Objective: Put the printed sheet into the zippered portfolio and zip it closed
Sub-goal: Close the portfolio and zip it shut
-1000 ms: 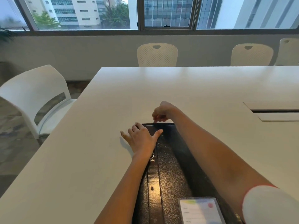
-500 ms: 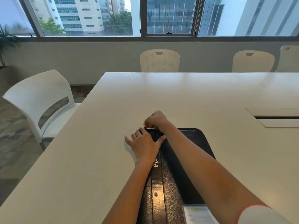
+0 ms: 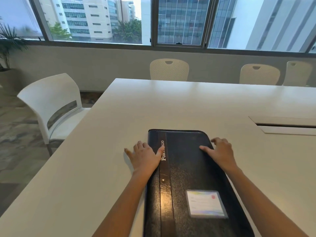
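Occlusions, head view
Portfolio [image 3: 191, 168] near end cut by bottom frame edge; left hand [image 3: 145, 158] thumb hides middle spine letters; card [image 3: 206, 204] text blurred; zipper state indiscernible.

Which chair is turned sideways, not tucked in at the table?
The white chair at the table's left side. It has a slot in its back; the three by the window are tucked in.

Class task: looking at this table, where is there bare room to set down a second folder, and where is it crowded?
Free: the table beyond the portfolio toward the far chairs; the strip left of the left hand to the table's edge. Right of the right hand is bare up to the cable hatch. Crowded: only the portfolio with both hands.
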A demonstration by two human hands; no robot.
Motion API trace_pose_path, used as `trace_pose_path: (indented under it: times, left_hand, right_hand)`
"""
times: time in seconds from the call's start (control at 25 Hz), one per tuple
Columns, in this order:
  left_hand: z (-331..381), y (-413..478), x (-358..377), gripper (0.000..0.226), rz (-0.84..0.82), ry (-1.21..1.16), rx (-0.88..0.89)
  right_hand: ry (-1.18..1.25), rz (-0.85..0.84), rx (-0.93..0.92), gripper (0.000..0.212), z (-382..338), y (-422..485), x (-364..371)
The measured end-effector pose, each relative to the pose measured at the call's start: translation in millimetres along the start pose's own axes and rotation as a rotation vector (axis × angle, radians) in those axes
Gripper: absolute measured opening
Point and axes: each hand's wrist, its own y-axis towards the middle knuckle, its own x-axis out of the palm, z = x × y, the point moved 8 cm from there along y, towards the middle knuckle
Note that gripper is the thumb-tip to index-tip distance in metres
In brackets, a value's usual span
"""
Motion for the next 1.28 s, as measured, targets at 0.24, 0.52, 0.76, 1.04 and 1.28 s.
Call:
trace_pose_path:
  times: [0.24,0.52,0.76,1.04,1.28]
  left_hand:
    - [-10,-36,-20,0.061,0.005,0.042,0.014]
    - [-16,-60,-34,0.047,-0.023,0.049,-0.005]
    - [-58,-56,-43,0.045,-0.047,-0.120,-0.120]
    - [-150,-31,-66,0.045,-0.016,-0.197,-0.276]
    - [-211,-13,-88,0.046,0.038,-0.194,-0.342]
  right_hand:
    - [0.101,-0.153,0.217,0.039,35,-47,-27]
    - [0.184,-0.281,0.319,0.038,22,-73,-16]
    - [0.493,-0.378,0.377,0.038,-15,-93,1]
    - [0.659,-0.455,0.296,0.032,-100,-96,35]
    - [0.729,-0.469,0.238,0.028,-170,-89,57]
